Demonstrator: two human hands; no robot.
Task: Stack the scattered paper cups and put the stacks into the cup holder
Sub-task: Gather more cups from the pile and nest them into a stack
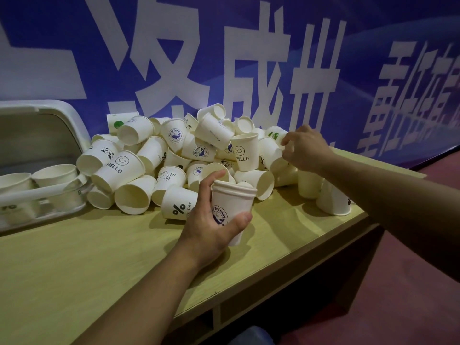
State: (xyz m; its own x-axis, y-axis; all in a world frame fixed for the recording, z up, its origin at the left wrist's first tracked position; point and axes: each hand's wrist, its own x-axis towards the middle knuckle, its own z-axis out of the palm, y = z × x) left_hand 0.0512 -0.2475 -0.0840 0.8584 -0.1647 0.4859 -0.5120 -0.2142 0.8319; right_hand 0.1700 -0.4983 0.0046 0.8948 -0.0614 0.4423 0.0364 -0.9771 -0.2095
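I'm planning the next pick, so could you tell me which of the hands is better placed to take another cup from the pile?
The right hand: its fingers already touch a tipped cup at the pile's right side, while the left hand holds the stack.

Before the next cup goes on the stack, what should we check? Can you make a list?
1. Left hand grips the short stack of white paper cups: ok.
2. Stack's mouth faces up, ready for another: ok.
3. Right hand pinches a tipped white paper cup in the pile: ok.
4. That cup clear of neighbours: not ok, others touch it.
5. White plastic cup holder has room: cannot tell.
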